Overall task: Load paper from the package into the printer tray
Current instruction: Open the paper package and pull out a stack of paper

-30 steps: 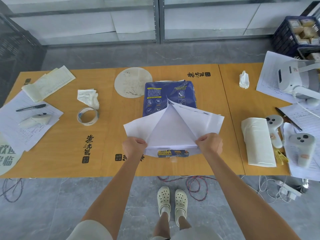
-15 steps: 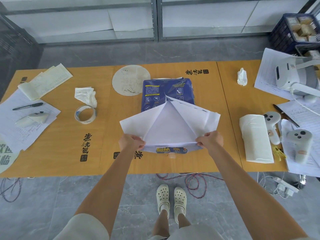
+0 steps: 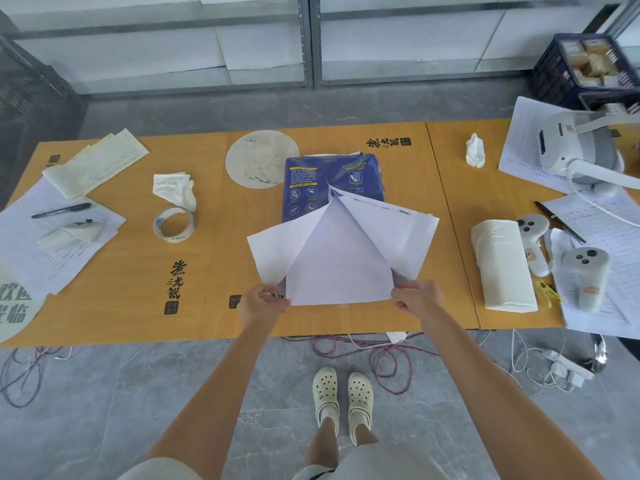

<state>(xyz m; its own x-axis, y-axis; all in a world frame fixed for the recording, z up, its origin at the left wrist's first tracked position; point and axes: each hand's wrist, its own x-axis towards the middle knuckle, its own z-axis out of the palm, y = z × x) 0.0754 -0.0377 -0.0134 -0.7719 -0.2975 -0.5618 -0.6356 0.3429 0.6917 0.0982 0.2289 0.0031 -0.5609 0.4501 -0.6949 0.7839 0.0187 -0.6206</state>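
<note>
A blue paper package [image 3: 322, 181] lies in the middle of the orange table [image 3: 121, 299], its near end torn open. The white wrapper flaps [image 3: 384, 230] are spread to both sides, and the white paper stack [image 3: 337, 268] shows between them. My left hand [image 3: 263, 304] pinches the left flap at its near corner. My right hand [image 3: 417, 299] grips the right flap at its near corner. No printer or tray is in view.
A tape roll [image 3: 173, 225] and crumpled tissue [image 3: 175, 190] lie left of the package, a round disc [image 3: 261, 159] behind it. A white towel roll [image 3: 502, 265], two controllers [image 3: 585, 275] and a headset [image 3: 578, 147] are at right. Cables [image 3: 377, 358] trail on the floor.
Both hands have pulled the flaps nearer to me and a little wider apart. The package's near label is now covered by the paper edge.
</note>
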